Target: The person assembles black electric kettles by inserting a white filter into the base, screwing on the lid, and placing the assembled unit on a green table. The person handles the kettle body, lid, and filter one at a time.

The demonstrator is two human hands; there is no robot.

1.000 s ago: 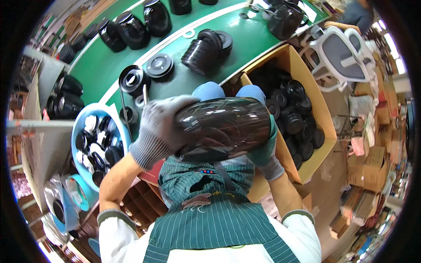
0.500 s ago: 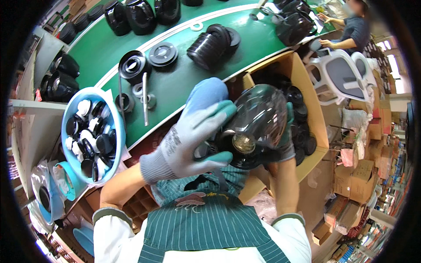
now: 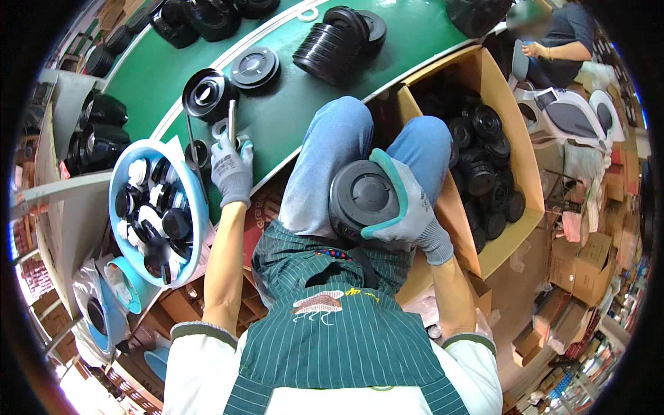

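My right hand (image 3: 413, 211), in a grey glove with green fingers, grips a round black base (image 3: 363, 196) above my lap. Its flat disc face points up; whatever is beneath it is hidden. Over on the green table, my gloved left hand (image 3: 232, 168) closes around the lower end of a silver metal bar (image 3: 232, 119). Just beyond the bar lies a black ring-shaped part (image 3: 207, 95) with a pale centre. A small dark cup-shaped part (image 3: 198, 153) sits left of that hand.
A blue basin (image 3: 203, 200) of black and white parts stands at left. To my right, a cardboard box (image 3: 523, 149) holds many black round parts. Stacked black discs (image 3: 320, 52) and a flat black lid (image 3: 254, 67) lie on the table (image 3: 277, 104). Another person (image 3: 564, 41) sits far right.
My left hand has moved away from the clear dark jar to the metal bar. My right hand has turned what it holds, so the black base now faces up.
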